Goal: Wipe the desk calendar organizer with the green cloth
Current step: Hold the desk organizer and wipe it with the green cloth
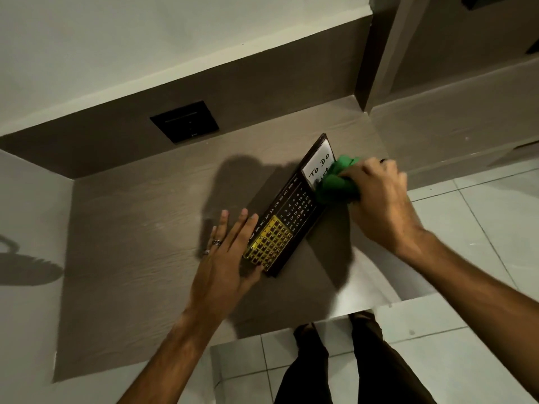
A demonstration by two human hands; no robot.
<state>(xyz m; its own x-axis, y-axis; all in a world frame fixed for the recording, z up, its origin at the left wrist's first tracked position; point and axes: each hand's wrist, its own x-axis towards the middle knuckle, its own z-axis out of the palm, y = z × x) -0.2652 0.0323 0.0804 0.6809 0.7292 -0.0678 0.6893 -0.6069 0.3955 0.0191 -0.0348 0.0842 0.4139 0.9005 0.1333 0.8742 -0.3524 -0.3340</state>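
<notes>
I note a brown desk (131,217) set in a wall recess, the desk calendar organizer (287,217) lying on it toward the right. My left hand (226,258) lies flat, fingers spread, against the organizer's near-left end. My right hand (379,196) grips the bunched green cloth (338,180), pressed on its white to-do panel at the far end.

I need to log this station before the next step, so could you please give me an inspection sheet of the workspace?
Surface: brown desk, set in a wall nook.
Job's things: organizer flat on the desk; green cloth bunched, pressed on its white "To Do" panel.
Clutter: nothing seen.
Grippers: right hand grips the cloth; left hand open, flat, steadying the organizer's near end.
Cables: nothing seen.
Surroundings: black wall plate behind the desk; tiled floor; person's legs below.
</notes>
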